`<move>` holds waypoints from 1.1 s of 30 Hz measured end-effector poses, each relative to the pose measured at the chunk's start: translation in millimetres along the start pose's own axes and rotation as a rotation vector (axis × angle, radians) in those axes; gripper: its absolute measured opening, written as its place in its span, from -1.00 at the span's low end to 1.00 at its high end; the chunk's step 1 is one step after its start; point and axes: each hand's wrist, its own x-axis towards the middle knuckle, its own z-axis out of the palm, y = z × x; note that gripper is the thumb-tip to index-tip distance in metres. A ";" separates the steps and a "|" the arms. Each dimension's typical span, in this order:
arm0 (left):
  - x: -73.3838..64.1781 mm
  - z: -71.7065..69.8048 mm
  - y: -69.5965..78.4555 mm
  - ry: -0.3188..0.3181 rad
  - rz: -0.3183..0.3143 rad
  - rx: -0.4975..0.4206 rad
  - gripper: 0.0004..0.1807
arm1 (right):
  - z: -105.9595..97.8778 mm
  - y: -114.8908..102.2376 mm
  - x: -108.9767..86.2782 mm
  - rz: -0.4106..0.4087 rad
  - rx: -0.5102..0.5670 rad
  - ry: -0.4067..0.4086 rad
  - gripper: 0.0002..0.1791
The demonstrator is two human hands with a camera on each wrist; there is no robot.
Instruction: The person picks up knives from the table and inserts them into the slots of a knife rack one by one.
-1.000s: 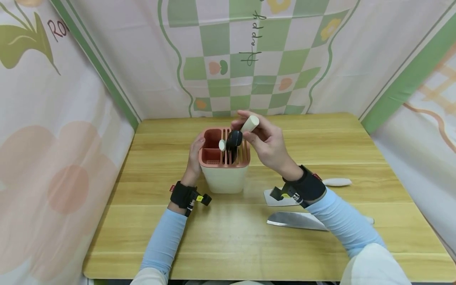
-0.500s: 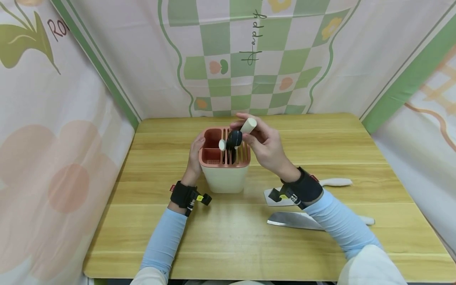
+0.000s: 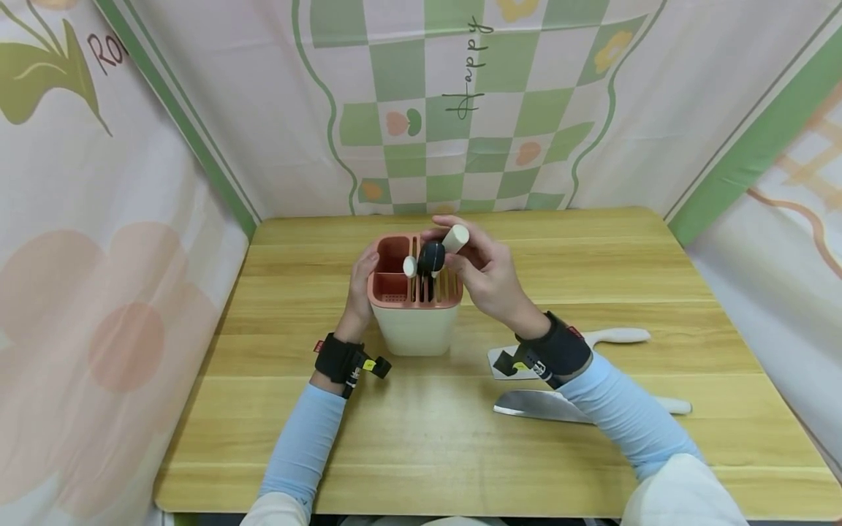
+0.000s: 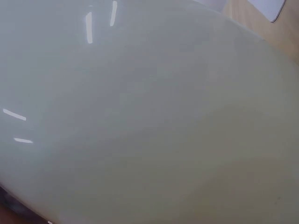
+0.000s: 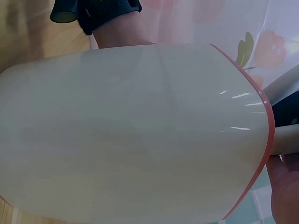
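Note:
A cream knife holder (image 3: 416,332) with a pink slotted top stands on the table. My left hand (image 3: 359,288) grips its left side, thumb at the rim. Over the slots, my right hand (image 3: 488,276) holds a white-handled knife (image 3: 456,239) between thumb and fingers; its blade is mostly hidden. Beside it a black handle (image 3: 431,258) and a slimmer white handle (image 3: 410,267) stick up from the slots. The holder's wall (image 4: 149,112) fills the left wrist view. In the right wrist view, the right hand (image 5: 286,191) shows at the edge past the pink rim.
Right of the holder, a white-handled cleaver (image 3: 618,336) lies on the wooden table (image 3: 421,453), partly behind the right wrist. Nearer me lies a long kitchen knife (image 3: 536,405), its middle under the right forearm. Printed cloth (image 3: 447,109) hangs behind the table.
My right hand has shifted slightly left and down in the head view, bringing the white knife handle with it. The left hand and the holder have stayed put.

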 end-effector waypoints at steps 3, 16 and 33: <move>0.0 -0.1 0.2 0.009 -0.016 0.021 -0.32 | 0.6 1.0 -1.6 -0.009 0.011 -0.002 -0.35; -1.6 -1.4 1.2 0.022 -0.021 0.089 -0.27 | 0.4 1.4 -7.2 -0.036 -0.018 -0.048 -0.41; -2.1 0.5 0.8 0.012 -0.032 0.046 -0.30 | 8.0 4.5 -12.1 -0.077 -0.158 -0.083 -0.48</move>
